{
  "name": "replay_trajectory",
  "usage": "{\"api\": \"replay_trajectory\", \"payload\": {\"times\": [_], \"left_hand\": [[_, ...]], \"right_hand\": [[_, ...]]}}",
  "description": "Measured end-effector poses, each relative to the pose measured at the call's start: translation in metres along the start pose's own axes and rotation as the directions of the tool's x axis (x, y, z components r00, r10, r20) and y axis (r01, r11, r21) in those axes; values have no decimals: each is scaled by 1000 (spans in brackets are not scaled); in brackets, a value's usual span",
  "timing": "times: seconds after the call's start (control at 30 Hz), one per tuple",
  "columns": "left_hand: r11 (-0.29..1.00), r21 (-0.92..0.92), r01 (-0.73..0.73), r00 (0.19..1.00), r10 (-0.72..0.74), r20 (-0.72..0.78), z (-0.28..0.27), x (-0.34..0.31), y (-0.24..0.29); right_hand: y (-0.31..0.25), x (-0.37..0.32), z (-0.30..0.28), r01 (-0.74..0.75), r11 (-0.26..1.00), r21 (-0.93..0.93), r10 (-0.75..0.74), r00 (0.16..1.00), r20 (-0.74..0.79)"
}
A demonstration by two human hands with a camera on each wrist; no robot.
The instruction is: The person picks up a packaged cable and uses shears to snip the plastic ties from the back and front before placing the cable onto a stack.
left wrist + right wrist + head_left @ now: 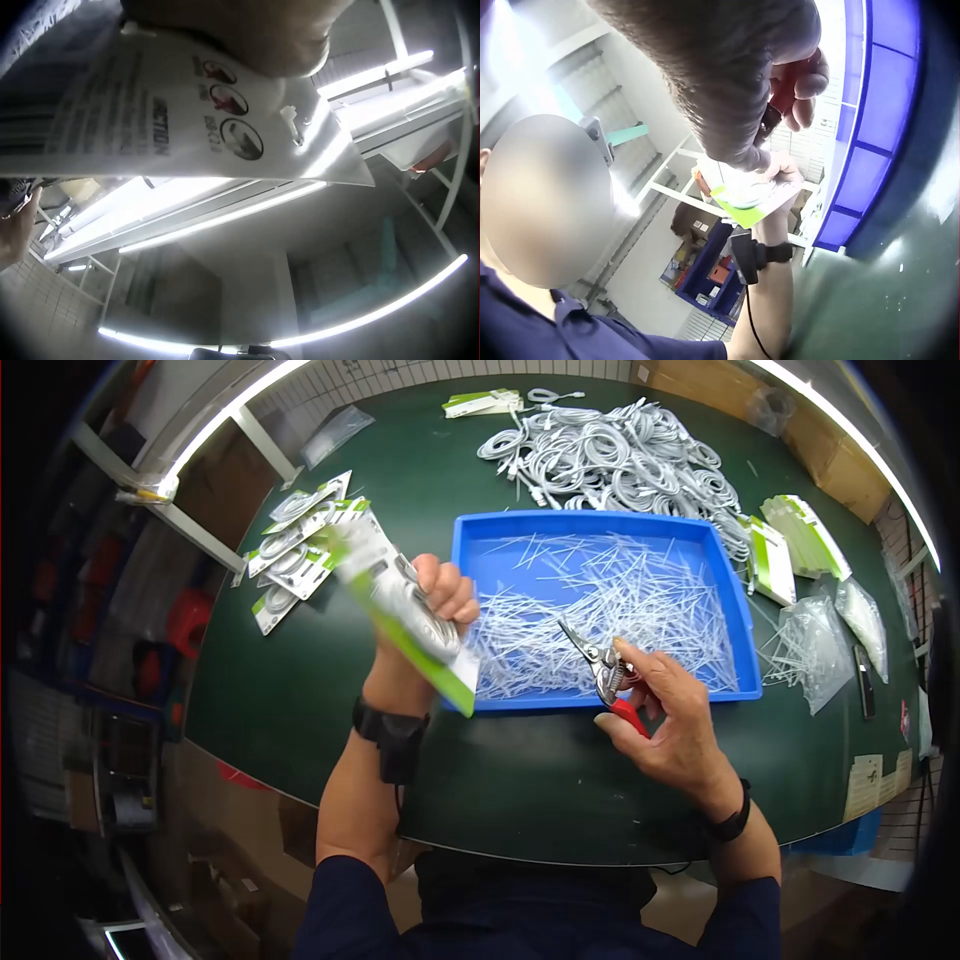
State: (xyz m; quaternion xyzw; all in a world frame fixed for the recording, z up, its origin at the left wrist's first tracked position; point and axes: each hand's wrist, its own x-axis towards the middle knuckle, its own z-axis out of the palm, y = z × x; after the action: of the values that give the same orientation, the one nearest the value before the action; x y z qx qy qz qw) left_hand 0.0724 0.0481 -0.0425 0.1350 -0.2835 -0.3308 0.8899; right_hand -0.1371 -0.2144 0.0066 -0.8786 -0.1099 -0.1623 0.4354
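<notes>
My left hand (445, 592) grips a green-and-white backing card (452, 678) with a coiled grey cable on it, tilted over the tray's left edge. The printed back of this card (176, 127) faces the left wrist camera, and small white plastic ends poke through it. In my right hand (680, 720) are red-handled pruning shears (606, 672), their blades pointing up and left over the tray's front part. Below both hands lies a blue tray (744, 605) strewn with many thin white plastic strips (640, 595).
Carded cables (290, 555) are heaped at the left. Behind the tray spreads a big pile of loose grey cables (620, 460). Stacked cards (800, 540), clear plastic bags (815, 645) and a black-handled tool (864, 680) lie on the right of the green table (530, 780).
</notes>
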Motion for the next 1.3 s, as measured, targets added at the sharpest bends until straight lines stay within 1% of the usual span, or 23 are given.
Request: {"api": "replay_trajectory", "payload": {"times": [0.03,0.07,0.1,0.2,0.3,0.43,0.47,0.5,0.67,0.8,0.87,0.9,0.97,1.0,1.1,1.23,1.3], "left_hand": [[999,-30,24,996,-21,85,7,6,-5],[999,-3,53,992,-52,115,11,12,-7],[996,24,84,986,-86,144,15,15,-9],[996,71,47,998,-50,33,32,17,-18],[996,57,71,996,-74,56,33,15,-22],[989,76,124,988,-130,84,31,12,-26],[986,77,145,974,-156,164,25,17,-27],[985,83,152,970,-165,178,22,17,-29],[970,128,208,933,-236,272,19,20,-29],[963,166,214,935,-251,249,21,19,-30],[964,170,204,948,-238,212,20,16,-30],[951,227,210,938,-261,228,20,17,-28],[916,336,219,915,-312,256,22,20,-24],[903,379,202,919,-309,246,25,19,-23],[888,416,196,914,-320,252,25,20,-22],[910,373,178,935,-275,223,26,17,-23],[933,349,84,975,-149,164,29,14,-30]], "right_hand": [[-2,2,1,20,1000,4,-20,999,26],[-9,4,2,-10,1000,16,9,998,65],[-13,5,3,-1,1000,14,0,996,92],[-19,7,9,23,999,26,-27,988,155],[-18,3,20,24,997,77,-37,984,174],[-13,-4,24,-10,997,75,-7,976,218],[-13,-4,24,-23,997,75,5,973,231],[-13,-4,25,-34,997,75,15,970,243],[-9,-7,28,-2,999,48,-9,974,225],[-7,-10,28,13,999,42,-22,976,215],[-9,-10,28,55,997,-47,-44,977,208],[-10,-9,27,76,993,-92,-55,977,205],[-10,-10,27,95,988,-125,-69,977,200],[-10,-10,27,105,984,-141,-75,977,198],[-9,-12,27,101,986,-136,-71,976,207],[-3,-14,26,48,995,-85,-29,976,217],[-5,-12,25,19,996,-82,-2,978,209]]}}
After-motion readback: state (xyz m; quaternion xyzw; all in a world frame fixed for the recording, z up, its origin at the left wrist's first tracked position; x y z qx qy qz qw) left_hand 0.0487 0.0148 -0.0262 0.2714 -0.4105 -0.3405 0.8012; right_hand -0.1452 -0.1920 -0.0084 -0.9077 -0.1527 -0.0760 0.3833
